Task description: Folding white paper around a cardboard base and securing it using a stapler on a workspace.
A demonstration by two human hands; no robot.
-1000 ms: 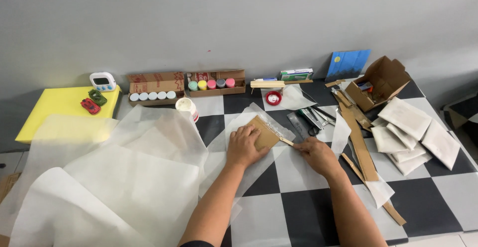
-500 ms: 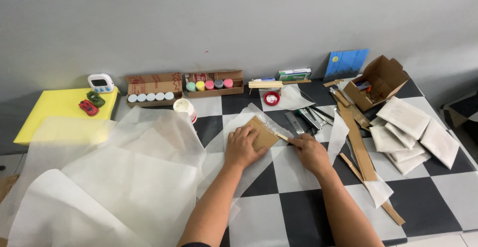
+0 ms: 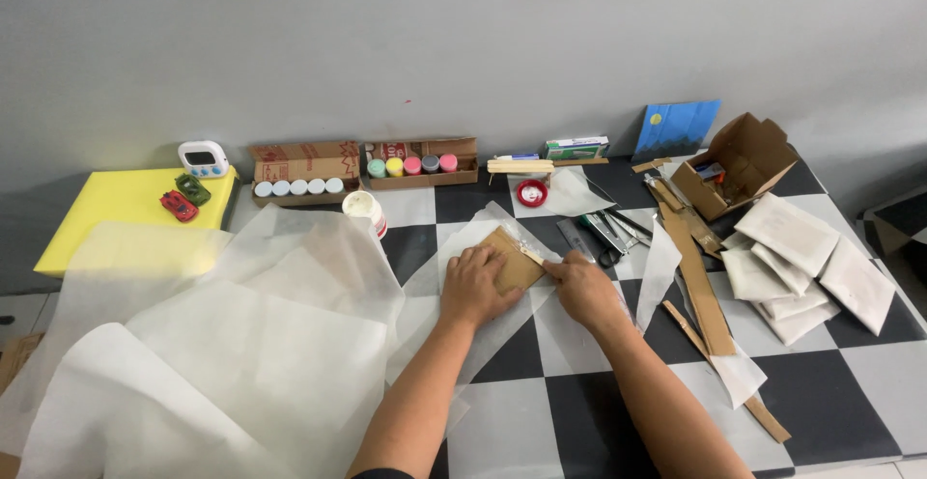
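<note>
Checkered tabletop (image 3: 579, 411) largely buried left under crumpled translucent paper sheets (image 3: 241, 344). Flat brown cardboard piece (image 3: 512, 259) mid-tabletop on thin paper, partly covered by left hand (image 3: 475, 286), grip spread flat. Right hand (image 3: 584, 291) grip pinching card's right edge; fingertips indistinct.

From my remote seat, the light was soft, even and bright. Shadows stayed faint. The view bowed slightly at the edges, with no blur.
</note>
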